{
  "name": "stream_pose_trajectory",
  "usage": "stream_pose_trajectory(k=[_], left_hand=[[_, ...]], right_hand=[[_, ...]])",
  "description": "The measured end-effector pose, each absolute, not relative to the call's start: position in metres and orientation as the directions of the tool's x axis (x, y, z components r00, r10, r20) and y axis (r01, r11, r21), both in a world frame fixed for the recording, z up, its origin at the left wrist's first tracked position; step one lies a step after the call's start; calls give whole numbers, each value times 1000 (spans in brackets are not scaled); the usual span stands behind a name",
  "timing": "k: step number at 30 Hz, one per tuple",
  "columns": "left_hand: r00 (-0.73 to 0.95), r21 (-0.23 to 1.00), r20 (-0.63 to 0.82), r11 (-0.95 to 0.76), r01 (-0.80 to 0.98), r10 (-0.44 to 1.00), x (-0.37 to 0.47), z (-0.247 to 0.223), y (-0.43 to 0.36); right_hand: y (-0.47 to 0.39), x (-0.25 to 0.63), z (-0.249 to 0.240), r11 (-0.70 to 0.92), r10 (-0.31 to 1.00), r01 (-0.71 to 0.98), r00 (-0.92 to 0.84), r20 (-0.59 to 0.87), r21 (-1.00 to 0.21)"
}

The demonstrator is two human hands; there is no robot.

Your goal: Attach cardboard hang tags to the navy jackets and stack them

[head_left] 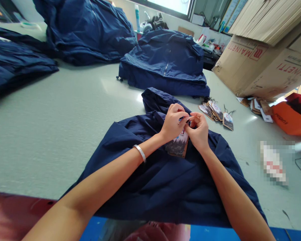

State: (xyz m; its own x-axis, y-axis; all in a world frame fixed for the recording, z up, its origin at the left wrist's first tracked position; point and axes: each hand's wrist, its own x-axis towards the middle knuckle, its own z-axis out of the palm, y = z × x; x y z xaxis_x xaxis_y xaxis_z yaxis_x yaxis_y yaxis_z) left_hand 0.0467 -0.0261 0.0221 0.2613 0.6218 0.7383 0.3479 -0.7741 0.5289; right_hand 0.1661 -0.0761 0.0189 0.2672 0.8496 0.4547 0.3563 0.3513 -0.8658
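Note:
A navy jacket (150,174) lies spread before me, its hood pointing away and its lower part reaching the table's front edge. Over its upper part my left hand (174,122) and my right hand (198,130) meet, fingertips pinched close together. Between them is the top of a hang tag (178,145), a card with a dark forest picture that hangs down onto the cloth. The fingers hide the tag's string and whatever it passes through. A silver bangle (139,153) circles my left wrist.
Several loose hang tags (213,110) with black strings lie beyond my right hand. Folded navy jackets (165,63) sit at the back and left of the pale table (65,134). A cardboard box (261,67) and an orange bag (291,118) stand on the right.

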Motion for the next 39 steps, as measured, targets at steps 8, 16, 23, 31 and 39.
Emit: stream_pose_trajectory(k=[8,16,23,31,39], left_hand=[[238,530,753,-780,334,613,49,26,-23],[239,571,727,-760,310,644,49,27,-21],[216,660,686,-719,218,695,51,24,-19],[225,807,501,-545,227,835,46,21,-22],[324,737,460,-559,380,827,44,16,-25]], right_hand=[[-75,166,15,319,892,324,215,398,-891],[-75,166,16,308,896,278,236,375,-910],[-75,167,15,318,897,236,239,372,-918],[-69,173,11,238,922,25,310,234,-971],[-64,181,7,181,925,-44,347,155,-982]])
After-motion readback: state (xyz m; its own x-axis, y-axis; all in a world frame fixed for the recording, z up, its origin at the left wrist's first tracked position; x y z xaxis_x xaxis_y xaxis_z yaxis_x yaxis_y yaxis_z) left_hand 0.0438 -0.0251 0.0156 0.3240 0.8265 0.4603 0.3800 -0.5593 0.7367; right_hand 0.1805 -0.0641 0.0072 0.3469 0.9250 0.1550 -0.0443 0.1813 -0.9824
